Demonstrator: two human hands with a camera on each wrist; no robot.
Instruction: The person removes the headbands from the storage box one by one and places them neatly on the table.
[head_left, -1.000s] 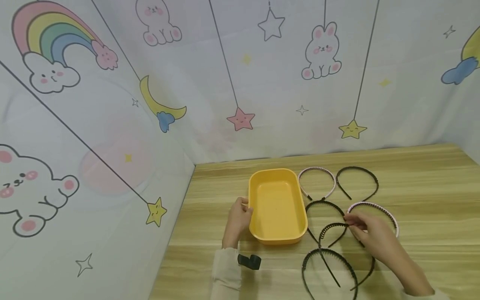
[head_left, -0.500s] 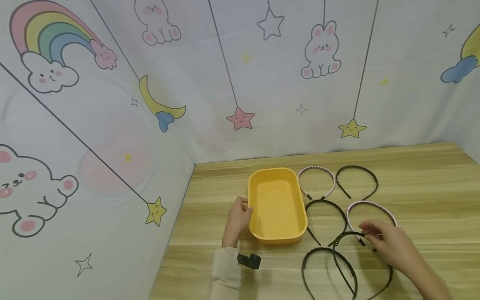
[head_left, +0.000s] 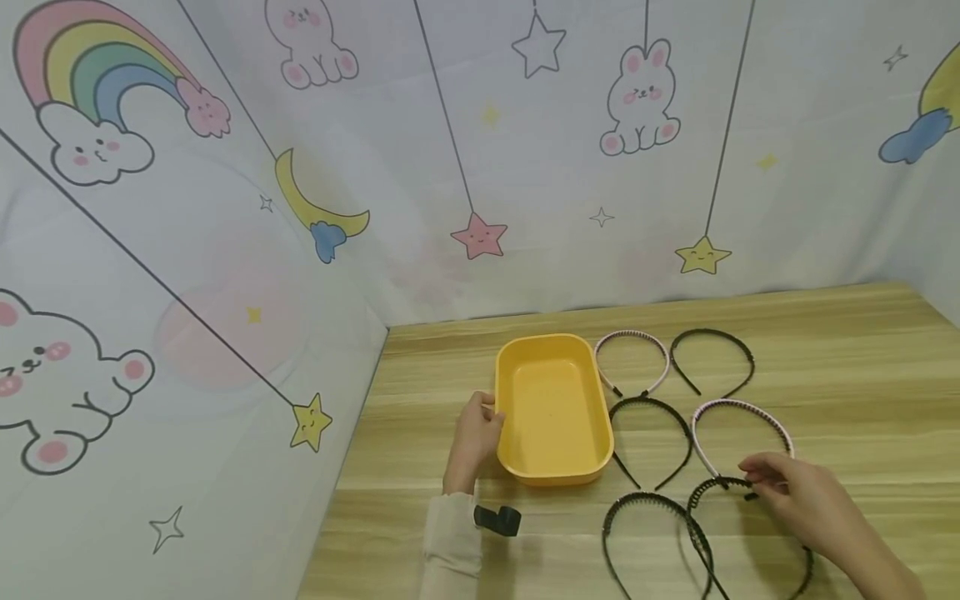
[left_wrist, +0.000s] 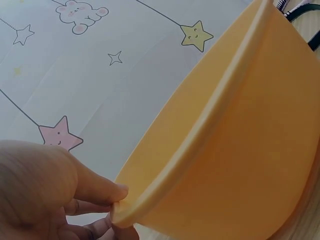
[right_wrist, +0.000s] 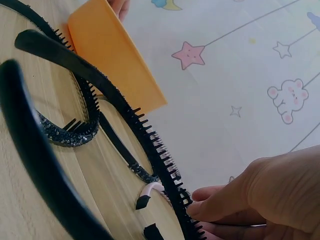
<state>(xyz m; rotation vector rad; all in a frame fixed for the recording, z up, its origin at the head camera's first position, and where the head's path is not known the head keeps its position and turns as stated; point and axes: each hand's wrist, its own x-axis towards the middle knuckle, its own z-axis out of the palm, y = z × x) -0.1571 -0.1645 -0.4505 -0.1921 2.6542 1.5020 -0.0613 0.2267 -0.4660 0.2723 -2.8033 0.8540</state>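
Observation:
My left hand (head_left: 475, 437) pinches the left rim of a yellow plastic basin (head_left: 555, 421); in the left wrist view the thumb lies over the rim, with fingers beneath. Nothing lies inside the basin. My right hand (head_left: 813, 504) holds a black toothed headband (right_wrist: 142, 132) by its arch, between thumb and fingers. Its two legs point toward the near side, tilted in the right wrist view. Just left of it, partly overlapped in the head view, lies another black headband (head_left: 645, 497) with a glittery surface.
Right of the basin lie a pink headband (head_left: 633, 333), a black headband (head_left: 712, 332), another black headband (head_left: 648, 400) and a second pink headband (head_left: 738, 402), partly behind my right hand. A printed cloth wall (head_left: 420, 167) borders the wooden table (head_left: 862, 375).
My right hand has moved to the right and nearer, carrying the black headband away from the middle black one. My left hand and the basin have stayed in place.

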